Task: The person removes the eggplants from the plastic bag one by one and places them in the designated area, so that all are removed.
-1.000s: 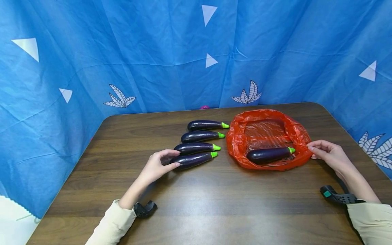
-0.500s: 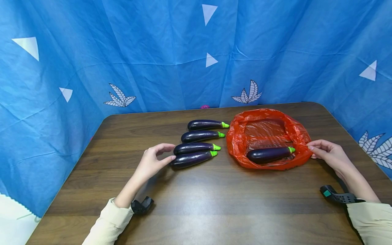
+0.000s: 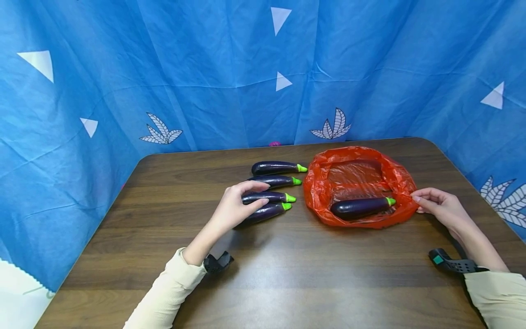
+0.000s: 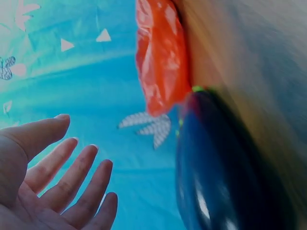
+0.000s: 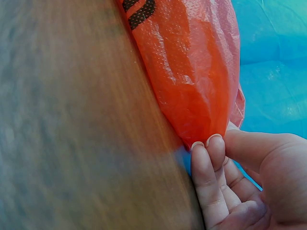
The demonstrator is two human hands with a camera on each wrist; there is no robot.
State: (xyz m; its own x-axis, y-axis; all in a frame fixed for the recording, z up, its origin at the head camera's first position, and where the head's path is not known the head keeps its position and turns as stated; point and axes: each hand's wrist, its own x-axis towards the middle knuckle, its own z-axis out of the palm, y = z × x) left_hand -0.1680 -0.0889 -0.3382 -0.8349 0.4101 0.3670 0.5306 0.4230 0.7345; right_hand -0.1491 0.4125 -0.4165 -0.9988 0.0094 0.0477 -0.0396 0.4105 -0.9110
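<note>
Several glossy purple eggplants with green stems lie in a row, stems pointing right. Over the left ends of the near ones, such as the nearest eggplant (image 3: 267, 213), is my left hand (image 3: 232, 210), thumb and fingers apart and holding nothing. In the left wrist view that hand (image 4: 57, 182) is spread, with a gap between it and an eggplant (image 4: 220, 167). My right hand (image 3: 445, 210) pinches the right rim of a red plastic bag (image 3: 317, 189) between thumb and fingertips, as the right wrist view also shows. Inside the wide-mouthed bag lies another eggplant (image 3: 357, 208).
The brown wooden table (image 3: 312, 274) carries everything. A blue patterned cloth (image 3: 213, 68) hangs behind and along both sides. Black straps with camera mounts circle both wrists, the left mount (image 3: 218, 262) low over the tabletop. The bag sits just right of the stems.
My left hand first drew back left from the nearest eggplant, then came right over the row. The eggplants have stayed in place. My right hand keeps its pinch on the bag.
</note>
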